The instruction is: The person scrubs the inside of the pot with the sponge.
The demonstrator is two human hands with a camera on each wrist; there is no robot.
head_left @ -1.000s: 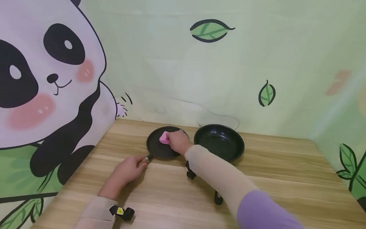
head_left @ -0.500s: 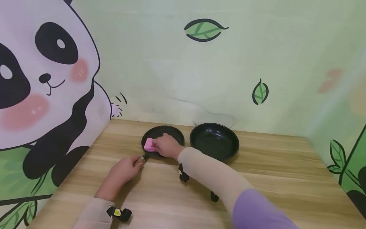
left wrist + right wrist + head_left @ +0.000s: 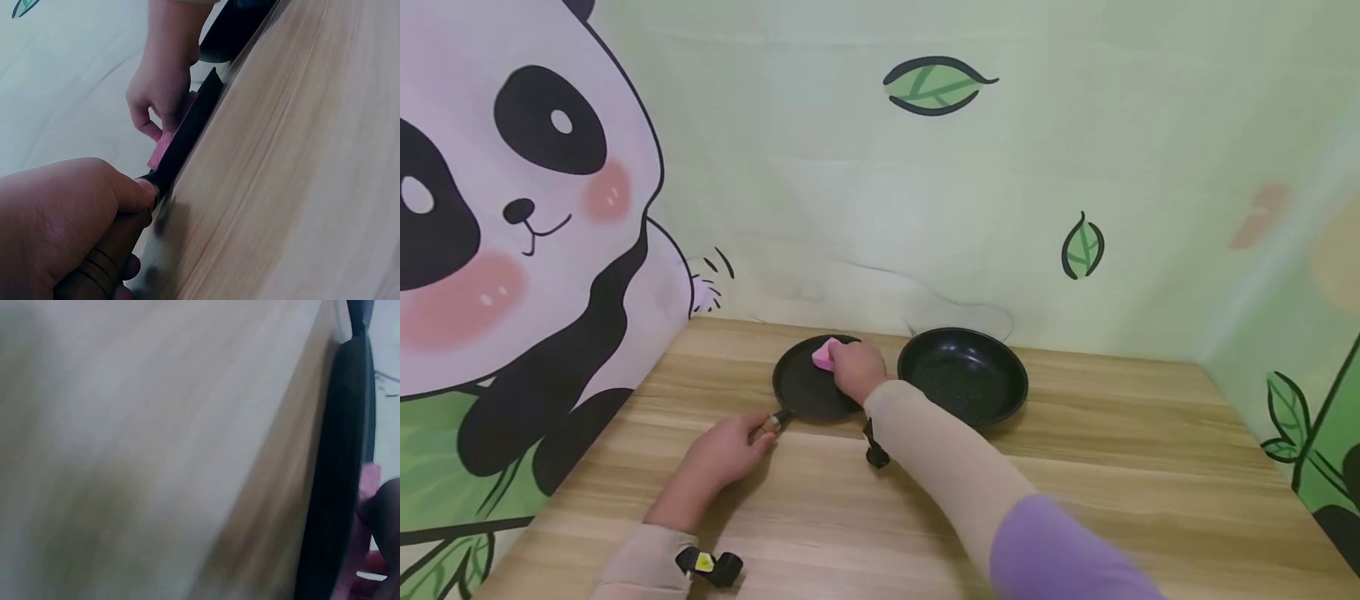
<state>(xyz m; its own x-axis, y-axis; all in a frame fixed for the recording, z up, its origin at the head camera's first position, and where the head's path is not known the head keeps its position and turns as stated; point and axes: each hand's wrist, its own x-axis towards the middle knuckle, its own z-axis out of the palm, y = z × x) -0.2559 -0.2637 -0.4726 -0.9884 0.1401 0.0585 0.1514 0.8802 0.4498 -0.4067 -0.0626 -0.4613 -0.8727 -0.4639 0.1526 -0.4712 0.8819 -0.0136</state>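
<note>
A flat black pan [image 3: 808, 396] lies on the wooden table, its handle pointing toward the near left. My left hand [image 3: 730, 450] grips that handle; the left wrist view shows the thumb along the brown grip [image 3: 100, 262]. With my right hand [image 3: 859, 371] I hold a pink sponge [image 3: 823, 354] at the far part of the pan's inner surface. Seen from the left wrist, the sponge [image 3: 161, 149] sits just inside the raised rim. In the right wrist view the pan's outer wall [image 3: 340, 462] hides much of the sponge [image 3: 370, 480] and fingers.
A deeper black frying pan [image 3: 962, 375] stands just right of the flat one, partly behind my right forearm, which hides its handle. The wooden table [image 3: 1112, 467] runs back to a wall [image 3: 820, 192] printed with a panda and leaves.
My right hand slid the sponge toward the pan's near left side, then back to its far side. My left hand stays on the handle. The head view shifted slightly.
</note>
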